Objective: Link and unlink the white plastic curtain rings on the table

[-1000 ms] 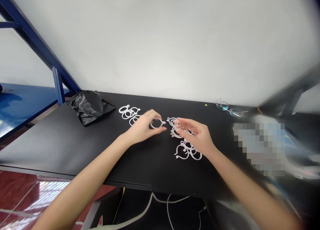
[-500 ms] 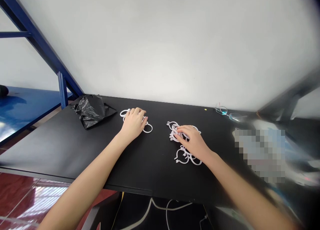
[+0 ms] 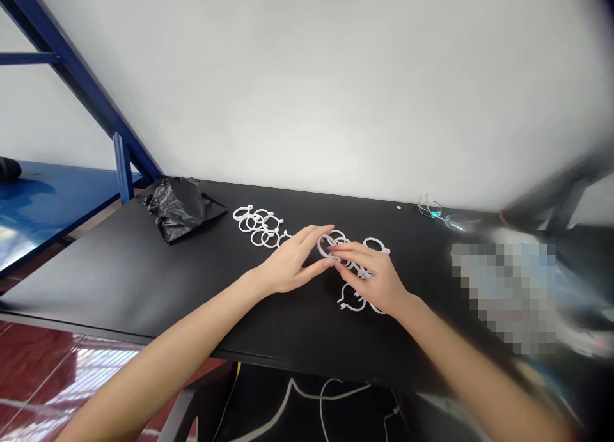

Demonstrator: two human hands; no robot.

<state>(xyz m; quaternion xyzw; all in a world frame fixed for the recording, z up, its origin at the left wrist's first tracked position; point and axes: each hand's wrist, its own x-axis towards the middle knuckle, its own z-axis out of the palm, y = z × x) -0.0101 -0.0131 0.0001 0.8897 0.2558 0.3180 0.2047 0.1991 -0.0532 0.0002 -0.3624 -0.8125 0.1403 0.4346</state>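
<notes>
A white plastic ring [image 3: 320, 245] with a slim round band is held between my two hands over the desk. My left hand [image 3: 292, 261] has its thumb under the ring and its fingers over it. From the other side, my right hand [image 3: 377, 274] closes thumb and fingers on the ring's right part, hiding its clasp. Below and behind the right hand lies a loose heap of similar white rings [image 3: 354, 306], some with open clip ends. Left of my hands, a group of several white rings [image 3: 260, 237] lies flat, partly overlapping.
A crumpled black plastic bag [image 3: 180, 208] lies at the desk's far left. Glasses [image 3: 433, 210] rest near the wall on the right, by a small yellow speck [image 3: 398, 207]. A blurred pale object [image 3: 503, 295] occupies the right side. Cables [image 3: 288, 397] hang below the black desk [image 3: 201, 314].
My left hand has moved right from the left group of rings, uncovering it, and joined my right hand. A ring is now lifted between both hands.
</notes>
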